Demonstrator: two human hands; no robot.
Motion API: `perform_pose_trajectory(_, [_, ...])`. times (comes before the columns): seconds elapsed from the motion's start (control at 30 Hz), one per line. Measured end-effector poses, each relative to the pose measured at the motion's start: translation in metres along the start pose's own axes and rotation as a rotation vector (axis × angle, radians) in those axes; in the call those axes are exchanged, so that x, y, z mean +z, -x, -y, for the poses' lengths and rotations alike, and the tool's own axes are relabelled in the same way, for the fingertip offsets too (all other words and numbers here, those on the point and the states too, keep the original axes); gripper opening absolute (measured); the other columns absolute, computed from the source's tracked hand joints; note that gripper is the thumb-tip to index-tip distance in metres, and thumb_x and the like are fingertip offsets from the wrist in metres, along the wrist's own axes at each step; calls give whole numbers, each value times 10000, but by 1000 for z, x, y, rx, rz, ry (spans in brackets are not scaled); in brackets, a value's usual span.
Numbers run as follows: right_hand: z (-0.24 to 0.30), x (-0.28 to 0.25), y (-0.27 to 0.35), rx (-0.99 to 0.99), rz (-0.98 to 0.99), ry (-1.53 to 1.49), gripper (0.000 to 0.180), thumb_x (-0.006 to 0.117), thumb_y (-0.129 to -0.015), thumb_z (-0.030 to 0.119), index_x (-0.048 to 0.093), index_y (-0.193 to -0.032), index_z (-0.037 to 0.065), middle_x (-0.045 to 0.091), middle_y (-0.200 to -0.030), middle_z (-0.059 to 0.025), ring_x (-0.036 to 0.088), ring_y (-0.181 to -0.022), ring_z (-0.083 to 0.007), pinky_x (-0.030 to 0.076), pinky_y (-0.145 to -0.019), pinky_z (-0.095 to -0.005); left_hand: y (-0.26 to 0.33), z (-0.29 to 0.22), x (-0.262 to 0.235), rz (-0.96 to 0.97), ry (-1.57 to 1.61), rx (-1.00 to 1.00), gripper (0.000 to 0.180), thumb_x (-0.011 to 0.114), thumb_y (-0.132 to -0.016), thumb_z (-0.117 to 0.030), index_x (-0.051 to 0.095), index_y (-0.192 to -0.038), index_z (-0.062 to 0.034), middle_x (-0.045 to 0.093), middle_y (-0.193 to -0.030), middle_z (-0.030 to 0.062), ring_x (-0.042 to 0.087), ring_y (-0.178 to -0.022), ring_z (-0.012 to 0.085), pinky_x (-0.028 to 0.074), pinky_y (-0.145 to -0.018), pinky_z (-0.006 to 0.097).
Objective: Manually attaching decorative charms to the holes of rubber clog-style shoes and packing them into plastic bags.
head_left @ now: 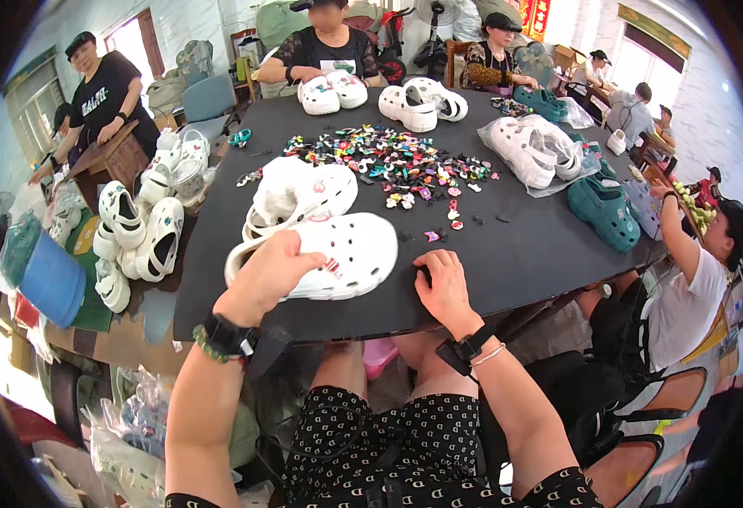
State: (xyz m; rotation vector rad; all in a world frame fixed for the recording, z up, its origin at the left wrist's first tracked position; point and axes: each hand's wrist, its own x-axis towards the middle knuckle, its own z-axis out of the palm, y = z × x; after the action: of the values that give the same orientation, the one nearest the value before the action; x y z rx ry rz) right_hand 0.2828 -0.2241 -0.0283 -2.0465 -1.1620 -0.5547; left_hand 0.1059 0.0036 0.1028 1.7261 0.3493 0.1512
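A white clog [363,241] with round holes lies near me on the black table, its toe to the right. My left hand [266,275] grips its near side, the thumb beside a small red-and-white charm [331,265] on the clog. My right hand [444,288] rests on the table just right of the clog, its fingers curled around a small black piece [423,273] that is mostly hidden. Another white clog [331,188] with a charm sits just behind. Loose pink charms [436,236] lie past my right hand.
A large heap of colourful charms [388,157] covers the middle of the black table [524,271]. Green clogs [604,212] and bagged white clogs [524,152] stand to the right. More white clogs [156,241] are piled at left by a blue bin [52,275]. Several people sit or stand around.
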Motion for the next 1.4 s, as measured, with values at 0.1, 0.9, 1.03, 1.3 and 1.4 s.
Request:
perform_pose_trajectory(0.1, [-6,-6,-9,59,111,-158,270,686,-759,29,596,-1013,45,604,-953,-108,562,-956,-314,453,-859,-414,10,28,0,-139,-164,-2,335,650,-820,-63,610,-1103,111,692,-999,128,662,-884,159,518,-750,281])
perform_pose_trajectory(0.9, [-7,-2,-92,116,329,-77,143,657,-855,120,652,-925,-4,679,-820,-163,661,-728,-307,527,-680,-382,25,46,4,-179,582,-32,305,622,-938,-109,600,-1203,40,685,-1114,108,681,-964,176,537,-885,319])
perform_pose_trajectory(1.03, [66,-35,-101,176,354,-510,135,646,-912,118,643,-974,-2,669,-786,-61,666,-738,-123,522,-660,-267,25,47,2,-198,574,-63,298,623,-935,-96,601,-1201,37,686,-1110,109,679,-966,178,537,-887,319])
perform_pose_trajectory(1.3, [141,-20,-86,-126,406,-634,150,671,-858,52,631,-993,-1,657,-859,-106,667,-730,-185,533,-657,-309,27,45,5,-232,541,-16,263,629,-939,-125,640,-1151,29,697,-1044,69,667,-890,126,519,-785,271])
perform_pose_trajectory(1.4, [142,-5,-78,-197,262,-589,163,655,-824,45,574,-960,6,591,-843,-182,605,-780,-358,493,-679,-428,26,45,5,-242,535,-15,257,629,-936,-124,645,-1144,24,695,-1036,58,661,-883,119,511,-777,262])
